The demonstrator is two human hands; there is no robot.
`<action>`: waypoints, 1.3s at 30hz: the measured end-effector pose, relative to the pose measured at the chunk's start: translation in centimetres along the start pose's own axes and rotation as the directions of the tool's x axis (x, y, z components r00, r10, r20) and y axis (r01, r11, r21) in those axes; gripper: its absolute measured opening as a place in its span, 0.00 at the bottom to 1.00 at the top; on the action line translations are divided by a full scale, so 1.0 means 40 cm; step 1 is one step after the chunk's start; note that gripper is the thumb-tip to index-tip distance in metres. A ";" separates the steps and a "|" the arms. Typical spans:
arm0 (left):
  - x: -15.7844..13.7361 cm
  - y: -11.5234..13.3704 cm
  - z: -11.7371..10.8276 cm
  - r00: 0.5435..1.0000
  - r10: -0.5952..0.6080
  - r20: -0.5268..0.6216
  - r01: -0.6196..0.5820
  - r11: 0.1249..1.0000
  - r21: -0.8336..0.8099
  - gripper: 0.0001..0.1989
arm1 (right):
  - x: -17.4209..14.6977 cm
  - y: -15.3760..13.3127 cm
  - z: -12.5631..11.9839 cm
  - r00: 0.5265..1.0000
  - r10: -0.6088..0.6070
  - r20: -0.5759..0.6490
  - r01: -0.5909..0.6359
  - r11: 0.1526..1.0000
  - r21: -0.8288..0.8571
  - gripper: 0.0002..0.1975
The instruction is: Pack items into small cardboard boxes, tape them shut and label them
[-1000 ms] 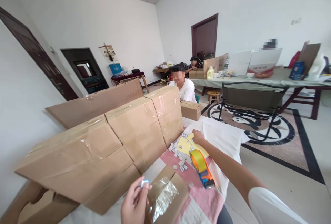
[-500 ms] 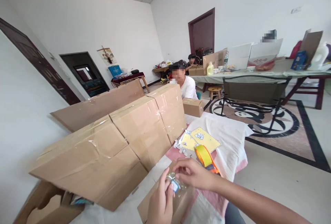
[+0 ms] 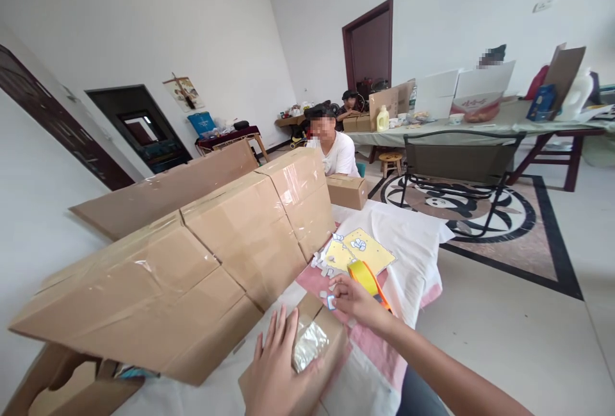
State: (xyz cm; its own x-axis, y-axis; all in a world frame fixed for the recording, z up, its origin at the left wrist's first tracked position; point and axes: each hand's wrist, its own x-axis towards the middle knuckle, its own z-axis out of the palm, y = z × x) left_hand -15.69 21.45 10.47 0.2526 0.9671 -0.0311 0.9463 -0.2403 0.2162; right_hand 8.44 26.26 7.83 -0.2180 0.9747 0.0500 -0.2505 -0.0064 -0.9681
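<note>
My left hand [image 3: 278, 365] lies with its fingers outstretched on a small cardboard box [image 3: 331, 345]. Beside its thumb, a shiny clear plastic bag [image 3: 310, 342] rests on the box top. My right hand [image 3: 358, 300] is just beyond the box, fingers curled, with a small blue-edged white paper cutout [image 3: 331, 302] at its thumb and fingertips. A roll of yellow tape [image 3: 362, 277] on an orange dispenser stands right behind that hand. Farther back are a yellow printed sheet [image 3: 368, 249] and several loose white paper pieces [image 3: 321, 259].
Large taped cardboard boxes [image 3: 240, 230] form a wall on the left. An opened carton [image 3: 86, 384] is at lower left. Across the table sits a person in a white shirt [image 3: 339, 153], near another box [image 3: 346, 190]. A folding chair [image 3: 461, 159] stands on the floor at right.
My left hand has let go of the blue-edged cutout and spread out on the box. The right hand has moved away from the plastic with the cutout at its fingertips. The view has shifted slightly.
</note>
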 end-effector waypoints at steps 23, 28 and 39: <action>-0.044 -0.036 -0.013 0.975 0.223 0.013 -0.223 0.965 0.137 0.51 | 0.001 0.166 -0.022 0.973 0.120 0.198 -0.164 0.961 0.224 0.22; -0.039 -0.039 -0.010 0.973 0.231 0.024 -0.231 0.960 0.159 0.51 | 0.006 0.175 -0.026 0.989 0.097 0.111 -0.115 0.978 0.171 0.22; -0.040 -0.031 -0.016 0.965 0.258 0.045 -0.262 0.954 0.145 0.54 | -0.192 0.242 -0.046 0.982 -0.146 0.118 0.169 0.961 -0.218 0.23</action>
State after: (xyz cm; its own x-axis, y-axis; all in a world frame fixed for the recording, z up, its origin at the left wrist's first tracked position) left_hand -17.40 20.25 10.87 0.4971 0.8675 -0.0177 0.8660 -0.4947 0.0734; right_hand 9.41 19.14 -2.36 -0.2886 0.9321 0.2190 -0.0718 0.2070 -0.9757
